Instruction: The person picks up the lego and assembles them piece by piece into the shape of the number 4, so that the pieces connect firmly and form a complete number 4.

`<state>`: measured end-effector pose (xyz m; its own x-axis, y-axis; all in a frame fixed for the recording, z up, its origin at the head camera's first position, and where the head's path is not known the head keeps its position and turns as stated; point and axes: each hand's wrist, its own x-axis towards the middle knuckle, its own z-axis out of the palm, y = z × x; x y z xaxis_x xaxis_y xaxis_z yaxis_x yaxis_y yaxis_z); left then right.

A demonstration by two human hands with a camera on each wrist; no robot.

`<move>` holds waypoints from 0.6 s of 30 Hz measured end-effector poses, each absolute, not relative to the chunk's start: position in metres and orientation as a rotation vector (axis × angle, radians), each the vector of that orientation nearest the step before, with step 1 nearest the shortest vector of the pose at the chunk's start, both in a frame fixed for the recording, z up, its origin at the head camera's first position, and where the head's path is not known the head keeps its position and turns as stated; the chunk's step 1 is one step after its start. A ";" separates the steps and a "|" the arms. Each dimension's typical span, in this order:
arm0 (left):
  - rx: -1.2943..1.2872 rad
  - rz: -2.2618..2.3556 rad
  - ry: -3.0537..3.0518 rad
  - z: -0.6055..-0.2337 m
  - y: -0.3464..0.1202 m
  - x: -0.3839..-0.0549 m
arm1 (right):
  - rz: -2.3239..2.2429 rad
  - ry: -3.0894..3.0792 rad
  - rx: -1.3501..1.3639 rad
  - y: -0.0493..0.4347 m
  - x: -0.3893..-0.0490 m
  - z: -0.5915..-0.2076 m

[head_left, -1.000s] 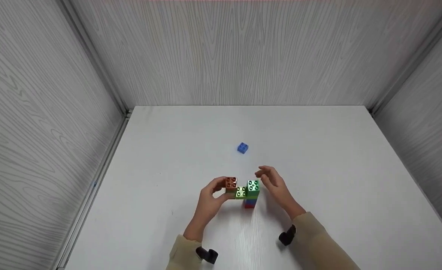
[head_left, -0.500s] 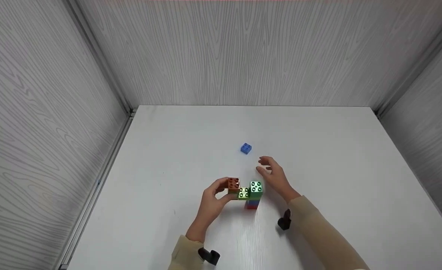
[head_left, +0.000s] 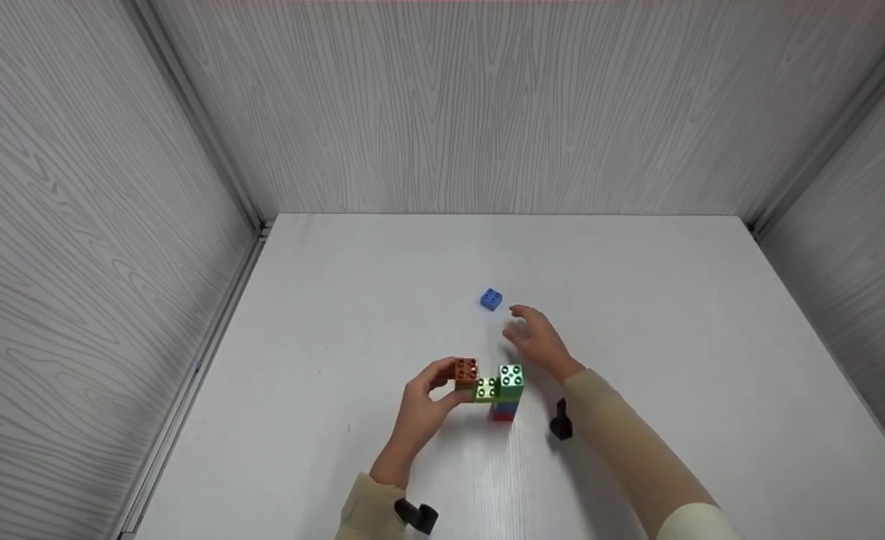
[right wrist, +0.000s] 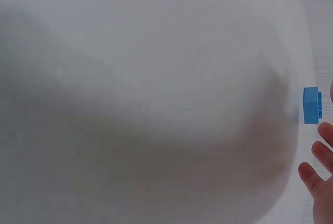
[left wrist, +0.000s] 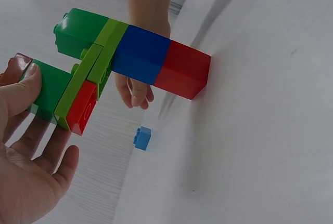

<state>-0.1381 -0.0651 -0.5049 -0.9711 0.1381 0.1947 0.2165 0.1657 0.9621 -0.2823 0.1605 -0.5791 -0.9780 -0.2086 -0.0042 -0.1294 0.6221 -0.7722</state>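
Note:
My left hand [head_left: 421, 405] pinches a brick structure [head_left: 487, 389] at its left side, thumb on one face and fingers on the other. In the left wrist view, the structure shows a green brick [left wrist: 51, 86] under the thumb, a brown brick [left wrist: 16, 68] above it, lime pieces across the middle, and a column of green, blue [left wrist: 140, 52] and red [left wrist: 183, 70] bricks. A small red brick [left wrist: 83, 107] hangs under the lime part. My right hand [head_left: 538, 339] reaches out with loosely bent fingers, holding nothing. Just beyond its fingertips lies a loose blue brick [head_left: 491, 299], apart from it.
Everything stands on a white table [head_left: 337, 277]. A grey wood-grain panel [head_left: 442, 105] rises behind it, with similar panels along the left [head_left: 75, 262] and right [head_left: 862, 225] sides. Each wrist wears a black camera mount.
My right hand has moved away from beside the structure, forward and slightly left, closer to the loose blue brick. My left hand keeps its grip on the structure in nearly the same place.

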 end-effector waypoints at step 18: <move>-0.354 -1.881 -2.394 -0.520 -0.069 -0.141 | -1.115 2.814 -0.207 0.133 -0.311 -0.595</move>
